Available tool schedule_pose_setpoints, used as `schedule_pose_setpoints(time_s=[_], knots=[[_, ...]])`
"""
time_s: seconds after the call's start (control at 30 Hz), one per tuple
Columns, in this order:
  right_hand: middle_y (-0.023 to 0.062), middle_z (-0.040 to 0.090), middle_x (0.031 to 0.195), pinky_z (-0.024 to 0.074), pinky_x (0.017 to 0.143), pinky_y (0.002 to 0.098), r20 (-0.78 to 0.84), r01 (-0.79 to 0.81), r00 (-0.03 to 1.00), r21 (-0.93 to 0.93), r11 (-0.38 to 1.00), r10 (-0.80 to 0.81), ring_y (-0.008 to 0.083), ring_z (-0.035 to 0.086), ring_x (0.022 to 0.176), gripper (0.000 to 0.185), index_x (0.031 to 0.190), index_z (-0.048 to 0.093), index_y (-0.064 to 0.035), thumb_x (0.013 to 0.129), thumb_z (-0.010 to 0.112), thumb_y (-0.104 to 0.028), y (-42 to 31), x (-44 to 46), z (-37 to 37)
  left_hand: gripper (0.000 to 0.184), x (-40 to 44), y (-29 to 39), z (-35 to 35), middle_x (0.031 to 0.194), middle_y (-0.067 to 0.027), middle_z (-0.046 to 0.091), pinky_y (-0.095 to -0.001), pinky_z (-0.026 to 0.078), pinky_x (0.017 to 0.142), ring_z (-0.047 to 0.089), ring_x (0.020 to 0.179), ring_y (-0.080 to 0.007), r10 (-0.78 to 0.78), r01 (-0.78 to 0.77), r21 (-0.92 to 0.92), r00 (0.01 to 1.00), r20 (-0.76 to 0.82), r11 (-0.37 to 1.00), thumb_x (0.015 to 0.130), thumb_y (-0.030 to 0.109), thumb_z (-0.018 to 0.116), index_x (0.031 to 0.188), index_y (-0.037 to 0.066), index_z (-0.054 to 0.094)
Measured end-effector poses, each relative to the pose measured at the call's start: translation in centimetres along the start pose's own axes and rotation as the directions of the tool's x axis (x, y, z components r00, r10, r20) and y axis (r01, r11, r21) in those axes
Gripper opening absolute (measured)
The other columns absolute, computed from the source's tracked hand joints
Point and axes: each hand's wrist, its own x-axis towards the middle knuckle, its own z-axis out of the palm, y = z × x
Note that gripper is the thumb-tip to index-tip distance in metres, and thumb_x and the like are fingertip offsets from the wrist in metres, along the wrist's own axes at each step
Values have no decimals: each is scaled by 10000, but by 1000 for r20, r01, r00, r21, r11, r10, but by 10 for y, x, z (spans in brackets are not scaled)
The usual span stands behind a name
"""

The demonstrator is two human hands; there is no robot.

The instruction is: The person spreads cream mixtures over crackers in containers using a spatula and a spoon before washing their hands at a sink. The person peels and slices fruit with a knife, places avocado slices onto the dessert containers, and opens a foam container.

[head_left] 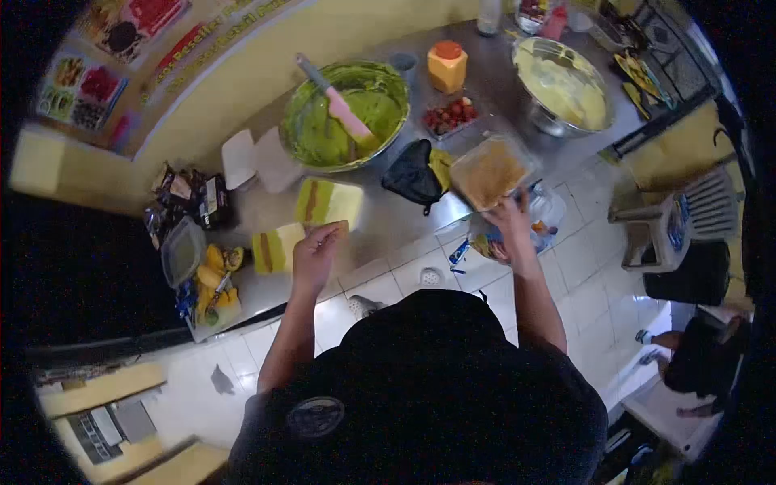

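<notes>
My left hand point(318, 249) is closed in a pinch over the lower edge of a green and cream filled tray point(330, 202); what its fingertips hold is too small to name. A second such tray point(277, 248) lies just to its left. At the table's front edge, my right hand point(509, 218) reaches the near side of a clear container of brown crumbs point(490, 172), its fingers partly hidden. Left of this container lies a black piping bag point(416, 174). Behind the trays is a bowl of green cream point(346, 117) with a pink spatula point(347, 113) resting in it.
A bowl of pale cream point(562, 86), strawberries point(451, 117) and an orange-lidded jar point(448, 66) stand at the back. Mangoes point(214, 275) and an empty clear container point(183, 252) lie at left. A chair point(675, 222) and another person point(703, 360) are at right.
</notes>
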Motion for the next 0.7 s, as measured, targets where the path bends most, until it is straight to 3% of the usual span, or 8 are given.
schedule_pose_setpoints(time_s=[0.1,0.2,0.27,0.3,0.37,0.53,0.6,0.7], knots=[[156,528,1229,400,960,416,114,147,988,-478,866,-105,230,498,1159,666,1399,286,-83,850,641,-212,19,68,-53,201,-21,-11,-18,963,-83,691,-257,486,813,632,890,-130,35,-27,156,998,-50,987,871,97,628,1045,8,671],[230,358,1415,243,1099,357,14,91,995,-597,797,-103,353,361,1290,799,1441,170,33,840,637,-214,16,57,-14,213,-41,-55,-56,915,-110,693,-275,499,754,648,835,-159,-15,47,171,983,-184,984,861,125,649,1039,9,663],[226,303,1445,213,1109,405,118,468,827,-687,556,-549,358,276,1341,763,1432,201,25,825,624,-163,28,45,10,239,-68,-85,-84,893,-150,685,-311,503,721,666,787,-217,-14,53,138,963,-269,989,875,211,635,1026,28,665],[226,303,1445,213,1109,405,166,493,826,-675,548,-539,358,276,1341,763,1432,201,25,825,624,-163,29,25,33,239,-88,-96,-97,893,-150,685,-311,503,721,666,787,-217,-22,63,121,949,-314,991,875,211,635,1026,28,665],[219,286,1444,201,1113,434,431,634,582,-771,53,-689,362,246,1354,707,1407,250,31,808,607,-84,38,-25,81,259,-132,-120,-125,923,-166,676,-343,507,744,667,806,-272,-98,258,451,933,-348,854,883,266,607,995,45,681],[175,463,1302,289,1076,403,755,875,478,-361,323,-450,347,401,1258,552,1312,419,-6,784,577,22,126,-164,197,228,-285,-193,-173,943,-173,669,-386,512,762,647,873,-333,-216,386,345,872,-440,856,858,245,608,958,64,705],[165,517,1233,359,1024,374,872,837,451,-340,428,-189,326,474,1188,468,1247,484,-9,789,574,21,168,-223,236,222,-357,-221,-193,938,-173,671,-385,511,777,642,884,-337,-260,452,342,838,-480,824,852,238,611,952,66,709],[159,546,1185,429,936,361,960,810,187,-270,520,208,281,540,1103,367,1173,548,-24,810,595,-50,226,-305,296,225,-459,-272,-220,930,-179,671,-396,512,781,638,879,-348,-385,619,210,682,-621,757,846,245,602,937,74,716]])
